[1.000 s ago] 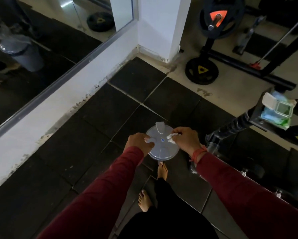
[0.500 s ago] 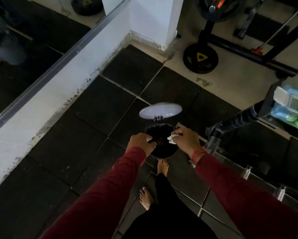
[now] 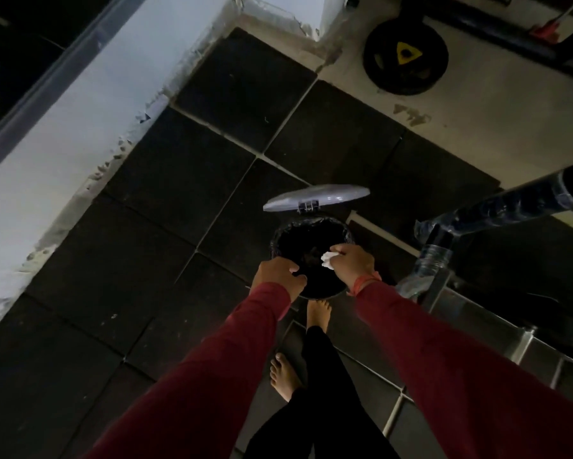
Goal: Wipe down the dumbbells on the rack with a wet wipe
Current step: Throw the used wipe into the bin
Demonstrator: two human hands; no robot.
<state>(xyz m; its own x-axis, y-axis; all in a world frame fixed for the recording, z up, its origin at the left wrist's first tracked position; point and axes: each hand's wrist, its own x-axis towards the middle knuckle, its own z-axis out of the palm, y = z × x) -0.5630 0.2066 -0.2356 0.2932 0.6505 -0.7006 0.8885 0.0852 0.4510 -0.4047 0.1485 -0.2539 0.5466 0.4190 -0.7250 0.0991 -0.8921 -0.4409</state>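
One view only, from the head camera, looked straight down at a dim gym floor of dark tiles. Near the middle stood a small bin (image 3: 311, 256) lined with a black bag, its grey lid (image 3: 316, 197) tipped up and back on the far side, so the mouth lay open. The right hand (image 3: 351, 263) hung over the bin's right rim, thumb and fingertips pinched on a crumpled white wet wipe (image 3: 328, 260) held above the dark opening. The left hand (image 3: 278, 271) rested at the near left rim, fingers curled loosely inward and holding nothing that could be made out. A bare foot (image 3: 318, 314) was planted just near of the bin; whether it pressed a pedal could not be told.

To the right ran a black rack frame (image 3: 497, 210) with metal rails below it; no dumbbell could be clearly made out in the gloom. A weight plate (image 3: 406, 58) lay on the far floor.

Judging from a used wipe poised over an open bin, the wiping seemed finished, or at least this wipe was spent. What appeared left was to let it drop and close the lid.
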